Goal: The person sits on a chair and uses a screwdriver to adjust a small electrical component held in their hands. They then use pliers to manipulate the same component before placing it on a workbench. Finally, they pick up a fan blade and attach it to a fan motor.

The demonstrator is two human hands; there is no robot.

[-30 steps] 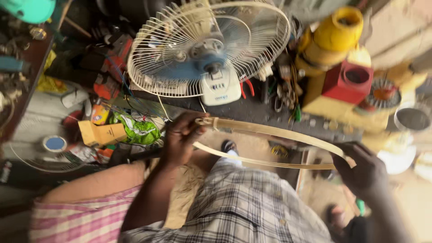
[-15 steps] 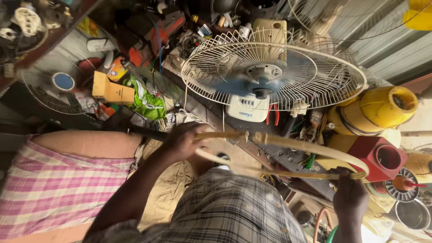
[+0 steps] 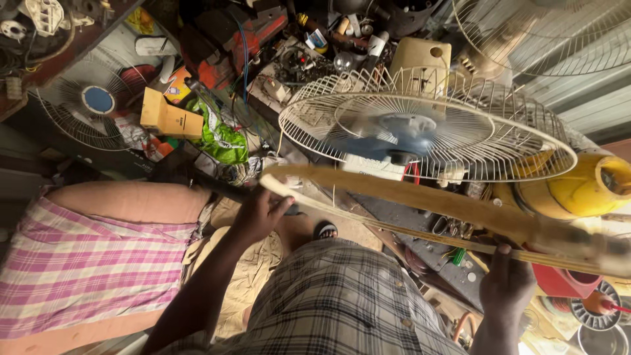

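My left hand (image 3: 257,212) grips one side of a large yellowed plastic ring (image 3: 420,197), a fan guard rim, held in front of me. My right hand (image 3: 507,284) holds the same ring on its lower right side. Behind the ring stands a table fan (image 3: 420,128) with a white wire guard, blue blades and a white base. The ring's right part is blurred. Below the hands are my checked shirt and a sandalled foot (image 3: 325,230).
A cluttered bench (image 3: 276,79) holds tools, wires, a yellow box (image 3: 167,118) and a green bag (image 3: 220,138). Another person in a pink checked cloth (image 3: 79,256) sits at left. A yellow container (image 3: 585,187) and a red one (image 3: 559,283) stand at right. Another fan guard (image 3: 92,105) lies at left.
The view has swung, so the fan now sits more to the right and nearer. Both hands keep hold of the ring, which has risen closer to the fan guard.
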